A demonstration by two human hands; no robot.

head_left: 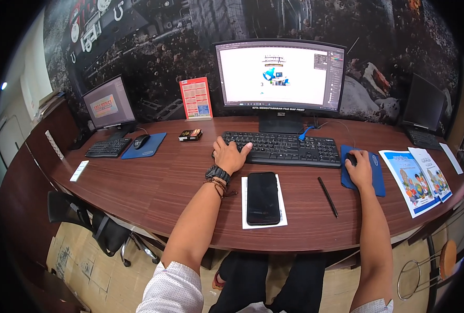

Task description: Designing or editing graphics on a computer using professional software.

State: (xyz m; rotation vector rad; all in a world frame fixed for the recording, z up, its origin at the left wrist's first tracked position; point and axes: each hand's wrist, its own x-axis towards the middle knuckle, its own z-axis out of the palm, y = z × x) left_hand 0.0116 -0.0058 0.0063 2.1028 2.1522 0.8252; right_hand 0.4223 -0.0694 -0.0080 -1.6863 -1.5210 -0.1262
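Observation:
My left hand (232,156) rests on the left end of a black keyboard (286,149), fingers spread and the thumb held out over the lower keys. To the right of the keyboard, my right hand (360,169) is curled over a dark mouse (351,157), mostly covered by the fingers, on a blue mouse pad (377,182). Behind the keyboard stands a wide curved monitor (305,78) with a white page and a small blue picture on its screen. Between my forearms, a black phone (263,199) lies on a white paper pad (245,214), and a black pen (328,197) lies nearer the right arm.
Printed booklets (412,185) lie right of the mouse pad. A red-framed sign (196,99) and a small box (190,135) stand back left. Farther left are another monitor (108,104), keyboard (108,147) and mouse (141,141). A black chair (109,232) stands by the desk's left front edge.

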